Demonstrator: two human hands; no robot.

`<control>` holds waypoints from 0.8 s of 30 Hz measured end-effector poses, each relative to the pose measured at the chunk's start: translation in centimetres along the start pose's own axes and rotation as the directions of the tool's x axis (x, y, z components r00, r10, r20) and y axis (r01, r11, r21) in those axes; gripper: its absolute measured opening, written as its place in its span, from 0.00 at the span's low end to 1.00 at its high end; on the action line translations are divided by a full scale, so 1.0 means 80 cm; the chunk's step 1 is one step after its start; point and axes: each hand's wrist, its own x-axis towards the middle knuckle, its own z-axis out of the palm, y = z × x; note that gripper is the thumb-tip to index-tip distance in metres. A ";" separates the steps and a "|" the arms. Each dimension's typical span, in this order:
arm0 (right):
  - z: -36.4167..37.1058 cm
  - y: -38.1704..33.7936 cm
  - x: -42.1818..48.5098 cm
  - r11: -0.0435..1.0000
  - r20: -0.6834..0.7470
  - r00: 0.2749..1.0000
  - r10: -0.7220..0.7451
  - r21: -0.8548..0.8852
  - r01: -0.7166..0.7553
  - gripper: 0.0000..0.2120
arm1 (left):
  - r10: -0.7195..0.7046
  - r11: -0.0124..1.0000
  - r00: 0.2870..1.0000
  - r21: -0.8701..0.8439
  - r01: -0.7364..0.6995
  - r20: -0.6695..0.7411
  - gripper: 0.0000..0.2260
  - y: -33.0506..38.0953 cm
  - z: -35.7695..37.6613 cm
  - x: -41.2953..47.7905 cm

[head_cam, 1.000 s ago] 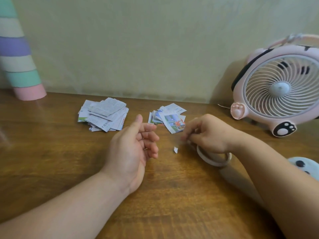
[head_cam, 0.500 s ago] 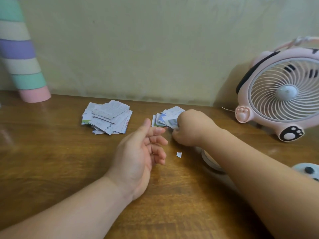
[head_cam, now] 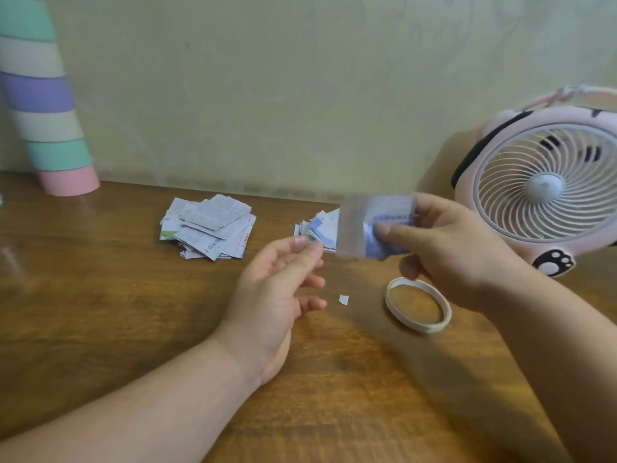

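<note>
My right hand (head_cam: 457,252) pinches a blurred, printed paper piece (head_cam: 374,225) between thumb and fingers, lifted above the wooden table (head_cam: 100,312). Behind it lies a small stack of printed paper pieces (head_cam: 320,228). A larger pile of paper pieces (head_cam: 208,227) lies further left. My left hand (head_cam: 277,295) hovers over the table with fingers loosely curled, holding nothing, just left of the held piece. A white tape roll (head_cam: 419,304) lies flat under my right hand. A tiny white scrap (head_cam: 343,299) lies between the hands.
A pink cat-themed desk fan (head_cam: 547,182) stands at the right against the wall. A striped pastel cone-shaped object (head_cam: 46,105) stands at the back left. The wall runs close behind the paper piles.
My right hand has taken a paper piece from the small stack and lifted it up and to the right, uncovering the tape roll. My left hand rose slightly.
</note>
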 end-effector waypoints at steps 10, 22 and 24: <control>-0.016 0.012 -0.066 0.995 0.426 0.902 -0.066 0.097 0.026 0.09 | -0.191 0.980 0.908 0.021 0.198 0.373 0.26 0.009 0.007 -0.021; 0.025 0.023 -0.091 0.937 0.007 0.976 0.217 0.279 -0.211 0.08 | 0.062 0.976 0.970 0.190 -0.108 0.234 0.32 -0.011 0.026 -0.040; 0.032 0.024 -0.092 0.911 -0.078 0.965 0.250 0.357 -0.207 0.09 | 0.036 0.972 0.945 0.209 -0.109 0.325 0.29 -0.014 0.024 -0.043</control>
